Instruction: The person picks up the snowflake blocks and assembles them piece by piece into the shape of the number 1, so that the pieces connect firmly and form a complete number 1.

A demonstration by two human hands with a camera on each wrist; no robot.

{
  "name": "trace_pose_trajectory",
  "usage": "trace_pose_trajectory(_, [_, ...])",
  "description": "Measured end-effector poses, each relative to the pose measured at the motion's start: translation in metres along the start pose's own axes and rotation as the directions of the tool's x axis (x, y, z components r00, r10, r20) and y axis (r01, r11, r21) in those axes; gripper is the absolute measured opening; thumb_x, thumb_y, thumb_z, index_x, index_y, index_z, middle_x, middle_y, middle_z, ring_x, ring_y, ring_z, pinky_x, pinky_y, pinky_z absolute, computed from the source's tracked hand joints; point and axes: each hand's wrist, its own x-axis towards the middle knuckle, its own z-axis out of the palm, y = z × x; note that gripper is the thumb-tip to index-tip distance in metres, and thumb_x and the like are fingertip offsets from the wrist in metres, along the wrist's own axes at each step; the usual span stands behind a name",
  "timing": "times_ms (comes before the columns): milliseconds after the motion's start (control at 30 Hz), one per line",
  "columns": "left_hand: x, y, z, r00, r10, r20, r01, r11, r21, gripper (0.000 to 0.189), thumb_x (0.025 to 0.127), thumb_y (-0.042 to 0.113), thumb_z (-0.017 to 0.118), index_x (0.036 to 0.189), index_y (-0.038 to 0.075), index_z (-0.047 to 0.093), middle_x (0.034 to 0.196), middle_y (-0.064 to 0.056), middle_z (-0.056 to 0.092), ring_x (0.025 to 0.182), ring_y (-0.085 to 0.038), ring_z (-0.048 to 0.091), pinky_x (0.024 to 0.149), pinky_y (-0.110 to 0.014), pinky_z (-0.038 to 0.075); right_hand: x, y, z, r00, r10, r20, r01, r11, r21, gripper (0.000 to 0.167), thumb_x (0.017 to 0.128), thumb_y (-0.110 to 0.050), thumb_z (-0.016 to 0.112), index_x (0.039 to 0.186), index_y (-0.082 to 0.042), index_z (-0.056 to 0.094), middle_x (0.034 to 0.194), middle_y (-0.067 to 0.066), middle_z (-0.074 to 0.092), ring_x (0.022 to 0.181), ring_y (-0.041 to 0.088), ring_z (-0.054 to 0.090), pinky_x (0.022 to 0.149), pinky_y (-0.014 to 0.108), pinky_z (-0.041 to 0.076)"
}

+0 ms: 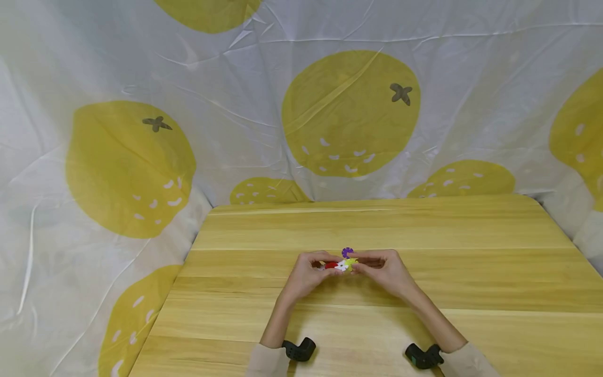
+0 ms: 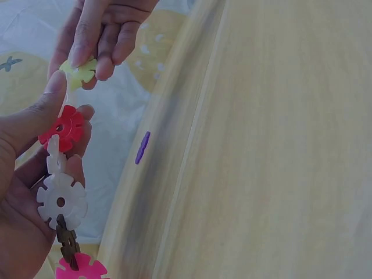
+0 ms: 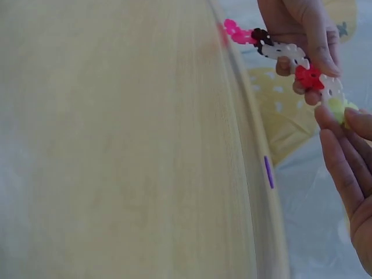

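Both hands meet above the middle of the table over a chain of notched plastic discs joined edge to edge. My left hand (image 1: 302, 277) holds the chain near its red disc (image 2: 63, 128) and a white disc beside it. Down the left palm hang a larger white disc (image 2: 61, 200), a dark brown disc (image 2: 68, 243) and a pink disc (image 2: 81, 268). At the other end, my right hand (image 1: 387, 272) pinches a yellow disc (image 2: 79, 72) between thumb and fingers; it touches the white disc. A loose purple disc (image 1: 347, 253) lies on the table just beyond the hands.
The wooden table (image 1: 226, 314) runs back to a white cloth (image 1: 235, 104) printed with big yellow fruit, which also hangs along the left side. Black wrist cameras (image 1: 300, 350) are strapped on both forearms.
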Motion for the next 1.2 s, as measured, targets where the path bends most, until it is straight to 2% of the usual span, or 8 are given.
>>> trace_pose_trajectory(167, [-0.001,0.001,0.000,1.000,-0.001,0.000,0.001,1.000,-0.021,0.020,0.086,0.018,0.085,0.106,0.016,0.083,0.102,0.000,0.080,0.085,-0.009,0.060,0.071,-0.021,0.046,-0.001,-0.001,-0.001,1.000,-0.014,0.011,0.014,0.999,0.030,0.024,0.096,-0.002,0.071,0.119,0.006,0.074,0.113,0.026,0.075,0.088,0.027,0.079,0.080,0.044,0.062])
trace_pose_trajectory(300, [-0.001,0.000,0.001,1.000,-0.002,0.006,0.002,1.000,-0.011,0.019,0.086,0.019,0.085,0.105,0.016,0.083,0.102,0.001,0.080,0.086,-0.009,0.060,0.074,-0.022,0.048,-0.001,-0.001,-0.001,1.000,0.003,0.022,-0.004,0.999,0.043,0.022,0.096,-0.001,0.070,0.117,0.006,0.075,0.113,0.028,0.075,0.089,0.029,0.079,0.082,0.044,0.062])
trace_pose_trajectory(467, [0.000,0.000,0.002,1.000,0.001,0.004,-0.001,1.000,0.013,0.024,0.086,0.019,0.086,0.109,0.015,0.082,0.107,0.001,0.079,0.096,-0.011,0.066,0.082,-0.023,0.053,0.001,0.000,-0.001,1.000,0.030,0.011,-0.030,0.999,0.045,0.027,0.096,-0.004,0.071,0.121,0.006,0.073,0.116,0.028,0.074,0.091,0.031,0.079,0.082,0.044,0.062])
trace_pose_trajectory(700, [0.001,0.006,0.007,0.995,0.101,0.015,-0.102,0.985,0.139,0.033,0.086,0.017,0.084,0.118,0.008,0.078,0.114,-0.007,0.077,0.105,-0.020,0.071,0.089,-0.027,0.057,0.002,0.002,-0.002,0.998,0.057,0.011,-0.057,0.996,0.068,0.028,0.097,-0.002,0.070,0.124,0.005,0.071,0.113,0.030,0.074,0.088,0.025,0.079,0.081,0.037,0.063])
trace_pose_trajectory(833, [0.002,0.006,0.012,0.987,0.160,-0.012,-0.154,0.966,0.209,0.036,0.086,0.014,0.083,0.121,0.007,0.077,0.118,-0.008,0.076,0.110,-0.020,0.071,0.094,-0.031,0.058,0.005,0.002,0.001,0.995,0.100,-0.014,-0.097,0.988,0.116,0.030,0.095,-0.002,0.072,0.123,0.009,0.070,0.112,0.032,0.073,0.087,0.019,0.080,0.080,0.038,0.063])
trace_pose_trajectory(933, [0.003,0.003,0.015,0.978,0.206,-0.038,-0.191,0.953,0.236,0.035,0.086,0.012,0.083,0.120,0.007,0.077,0.116,-0.007,0.077,0.107,-0.019,0.071,0.091,-0.029,0.058,0.007,0.002,0.004,0.991,0.125,-0.040,-0.120,0.986,0.112,0.031,0.094,-0.005,0.075,0.121,0.009,0.071,0.110,0.031,0.074,0.087,0.015,0.079,0.079,0.038,0.063])
trace_pose_trajectory(1033, [0.004,0.002,0.017,0.975,0.218,-0.053,-0.202,0.957,0.209,0.034,0.087,0.011,0.082,0.120,0.009,0.077,0.114,-0.006,0.078,0.104,-0.018,0.071,0.086,-0.025,0.058,0.008,0.001,0.007,0.989,0.138,-0.062,-0.131,0.987,0.097,0.031,0.092,-0.007,0.078,0.119,0.008,0.073,0.109,0.029,0.075,0.087,0.014,0.079,0.078,0.037,0.064])
trace_pose_trajectory(1200, [0.004,-0.001,0.017,0.973,0.216,-0.085,-0.203,0.969,0.140,0.033,0.087,0.009,0.081,0.120,0.011,0.078,0.112,-0.005,0.078,0.105,-0.018,0.070,0.087,-0.024,0.056,0.008,0.000,0.009,0.985,0.153,-0.086,-0.143,0.984,0.108,0.031,0.090,-0.006,0.079,0.118,0.008,0.073,0.107,0.026,0.076,0.085,0.013,0.079,0.077,0.035,0.064])
